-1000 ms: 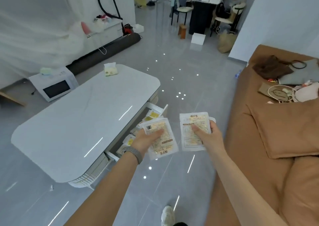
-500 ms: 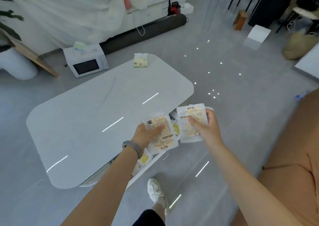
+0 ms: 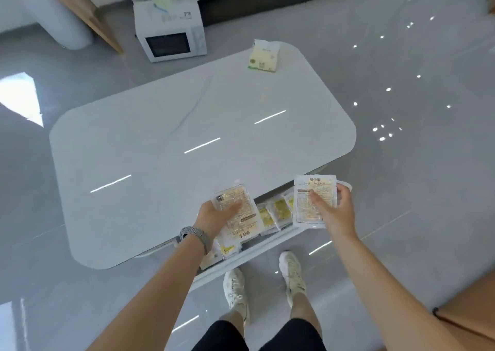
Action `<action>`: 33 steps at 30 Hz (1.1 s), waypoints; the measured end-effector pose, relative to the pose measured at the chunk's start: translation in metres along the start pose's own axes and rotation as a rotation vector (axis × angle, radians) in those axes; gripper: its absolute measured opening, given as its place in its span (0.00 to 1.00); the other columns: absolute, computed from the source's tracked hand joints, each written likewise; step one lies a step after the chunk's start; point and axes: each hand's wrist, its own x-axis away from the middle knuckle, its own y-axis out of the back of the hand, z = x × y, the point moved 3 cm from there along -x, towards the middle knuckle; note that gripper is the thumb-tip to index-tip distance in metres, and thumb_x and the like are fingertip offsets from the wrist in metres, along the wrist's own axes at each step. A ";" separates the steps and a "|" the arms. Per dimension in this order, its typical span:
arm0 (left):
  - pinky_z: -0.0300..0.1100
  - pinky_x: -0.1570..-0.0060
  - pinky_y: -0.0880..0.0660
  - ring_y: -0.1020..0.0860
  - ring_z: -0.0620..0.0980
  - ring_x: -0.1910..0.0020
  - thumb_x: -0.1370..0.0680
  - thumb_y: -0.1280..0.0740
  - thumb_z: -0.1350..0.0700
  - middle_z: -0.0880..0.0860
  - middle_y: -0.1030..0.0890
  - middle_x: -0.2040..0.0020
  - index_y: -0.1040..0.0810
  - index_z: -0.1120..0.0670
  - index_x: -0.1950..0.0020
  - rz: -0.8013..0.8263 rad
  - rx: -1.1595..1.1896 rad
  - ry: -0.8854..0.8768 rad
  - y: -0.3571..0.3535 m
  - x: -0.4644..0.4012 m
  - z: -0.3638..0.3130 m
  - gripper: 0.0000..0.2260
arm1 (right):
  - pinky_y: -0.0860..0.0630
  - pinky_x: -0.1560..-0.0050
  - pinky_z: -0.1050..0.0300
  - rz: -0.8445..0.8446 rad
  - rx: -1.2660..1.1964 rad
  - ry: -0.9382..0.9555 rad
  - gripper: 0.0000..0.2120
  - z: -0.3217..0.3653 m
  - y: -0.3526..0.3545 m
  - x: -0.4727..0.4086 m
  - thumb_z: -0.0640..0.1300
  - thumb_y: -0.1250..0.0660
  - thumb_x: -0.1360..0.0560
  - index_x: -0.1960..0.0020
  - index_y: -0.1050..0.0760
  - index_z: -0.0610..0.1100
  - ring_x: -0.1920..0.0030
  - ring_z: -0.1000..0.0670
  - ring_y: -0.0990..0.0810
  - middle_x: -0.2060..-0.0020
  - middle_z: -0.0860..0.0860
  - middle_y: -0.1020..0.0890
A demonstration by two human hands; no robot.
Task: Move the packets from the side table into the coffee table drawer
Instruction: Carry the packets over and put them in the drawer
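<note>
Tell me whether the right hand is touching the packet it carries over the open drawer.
Touching. The head view shows the right hand with its thumb pressed across the front of the packet and fingers curled behind its right edge, above the drawer.
</note>
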 end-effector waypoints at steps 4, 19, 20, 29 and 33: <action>0.43 0.56 0.20 0.17 0.51 0.54 0.29 0.26 0.45 0.55 0.16 0.49 0.21 0.59 0.47 -0.031 0.033 0.067 -0.021 -0.022 0.014 0.19 | 0.24 0.51 0.56 0.085 0.132 -0.056 0.22 -0.047 -0.012 -0.047 0.46 0.25 0.29 0.41 0.30 0.46 0.47 0.48 0.20 0.54 0.57 0.21; 0.38 0.63 0.27 0.29 0.41 0.66 0.27 0.30 0.44 0.49 0.24 0.58 0.29 0.55 0.50 -0.125 -0.084 0.285 -0.117 -0.240 0.214 0.17 | 0.28 0.46 0.54 0.429 0.483 -0.183 0.26 -0.292 -0.112 -0.200 0.43 0.36 0.21 0.27 0.43 0.47 0.40 0.47 0.26 0.35 0.48 0.27; 0.40 0.62 0.28 0.29 0.41 0.65 0.27 0.30 0.43 0.51 0.23 0.53 0.29 0.58 0.37 -0.134 -0.102 0.281 -0.118 -0.252 0.222 0.26 | 0.26 0.47 0.54 0.462 0.505 -0.166 0.26 -0.302 -0.121 -0.205 0.44 0.35 0.21 0.28 0.42 0.47 0.41 0.47 0.25 0.36 0.48 0.27; 0.41 0.65 0.24 0.28 0.47 0.65 0.27 0.29 0.43 0.52 0.28 0.61 0.29 0.62 0.40 -0.150 -0.437 0.207 -0.123 -0.308 0.240 0.27 | 0.33 0.41 0.56 0.585 0.749 -0.038 0.29 -0.344 -0.174 -0.222 0.46 0.29 0.25 0.29 0.38 0.47 0.34 0.43 0.29 0.31 0.44 0.32; 0.42 0.35 0.32 0.33 0.54 0.35 0.30 0.26 0.50 0.57 0.37 0.31 0.36 0.56 0.28 -0.149 -0.781 0.059 -0.143 -0.308 0.245 0.34 | 0.27 0.50 0.55 0.446 0.935 0.028 0.29 -0.344 -0.176 -0.217 0.46 0.26 0.28 0.33 0.36 0.50 0.49 0.42 0.25 0.35 0.40 0.38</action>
